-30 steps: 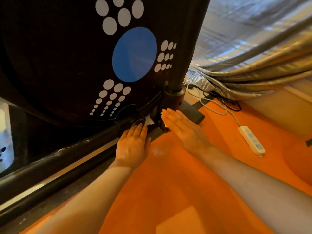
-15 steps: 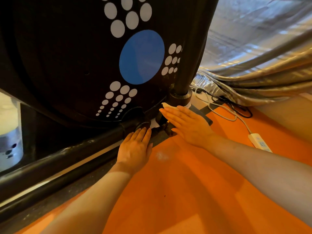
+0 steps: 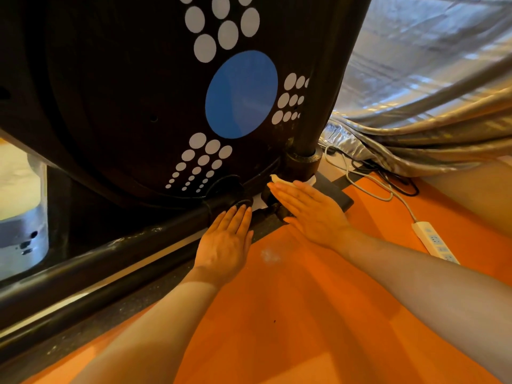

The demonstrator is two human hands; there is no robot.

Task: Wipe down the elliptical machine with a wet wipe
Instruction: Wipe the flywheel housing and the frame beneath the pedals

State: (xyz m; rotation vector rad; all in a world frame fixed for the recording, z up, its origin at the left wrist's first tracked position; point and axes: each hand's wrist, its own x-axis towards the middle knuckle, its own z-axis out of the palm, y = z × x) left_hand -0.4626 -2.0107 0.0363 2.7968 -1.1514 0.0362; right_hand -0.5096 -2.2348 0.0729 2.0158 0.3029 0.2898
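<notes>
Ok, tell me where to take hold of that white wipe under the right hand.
Probably pinch the wet wipe at its free corner, poking out past the right hand fingers, coming from the left. The rest lies pressed flat against the elliptical's post base, leaving no other edge showing.

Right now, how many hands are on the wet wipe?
1. The right hand presses the white wet wipe flat against the base of the black upright post. The left hand rests flat by the black frame tube, no wipe visible under it.
</notes>
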